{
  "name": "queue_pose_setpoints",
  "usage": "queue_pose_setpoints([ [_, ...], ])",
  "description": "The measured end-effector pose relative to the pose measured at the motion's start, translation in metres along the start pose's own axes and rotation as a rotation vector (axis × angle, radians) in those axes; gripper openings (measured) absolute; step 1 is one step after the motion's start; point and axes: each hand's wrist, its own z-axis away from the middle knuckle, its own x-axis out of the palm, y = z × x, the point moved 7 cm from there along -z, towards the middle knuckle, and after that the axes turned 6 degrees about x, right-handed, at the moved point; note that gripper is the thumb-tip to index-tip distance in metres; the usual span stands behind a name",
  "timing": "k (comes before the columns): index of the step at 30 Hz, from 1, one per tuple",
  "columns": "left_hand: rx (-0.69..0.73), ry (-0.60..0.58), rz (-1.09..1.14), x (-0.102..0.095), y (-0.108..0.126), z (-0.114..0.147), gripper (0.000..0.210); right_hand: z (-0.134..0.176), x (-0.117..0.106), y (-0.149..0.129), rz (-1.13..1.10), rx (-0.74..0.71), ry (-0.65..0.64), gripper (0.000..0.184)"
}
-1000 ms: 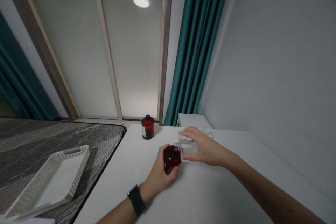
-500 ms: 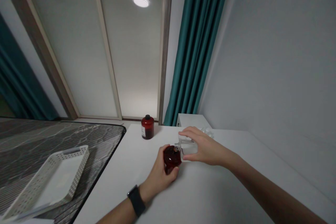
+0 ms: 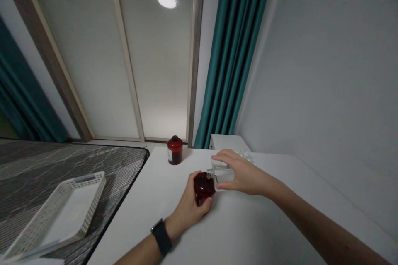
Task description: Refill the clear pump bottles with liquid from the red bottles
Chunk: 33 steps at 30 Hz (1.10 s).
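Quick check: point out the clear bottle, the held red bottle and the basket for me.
Clear bottle point(image 3: 224, 174), head view: on its side wall.
Held red bottle point(image 3: 204, 185), head view: on its body.
Basket point(image 3: 95, 204), head view: on its perforated wall.

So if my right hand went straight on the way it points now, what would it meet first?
Likely the dark red bottle in your left hand: the clear bottle your right hand holds is tipped sideways, neck toward it, though depth between them is unclear.

White perforated basket point(image 3: 66, 217) on a grey patterned surface point(image 3: 122, 167), left of a white desk point(image 3: 248, 232); behind, frosted panels point(image 3: 160, 70) and a teal curtain point(image 3: 234, 62) beside a pale wall point(image 3: 329, 70).
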Motion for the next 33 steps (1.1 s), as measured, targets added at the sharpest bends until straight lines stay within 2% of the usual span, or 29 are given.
queue_pose_setpoints([
  [33,-0.007,-0.012,0.033,0.0018,0.0009,-0.0004,0.068,0.0001,-0.0023,-0.0039,0.011,0.002,-0.016,0.070],
])
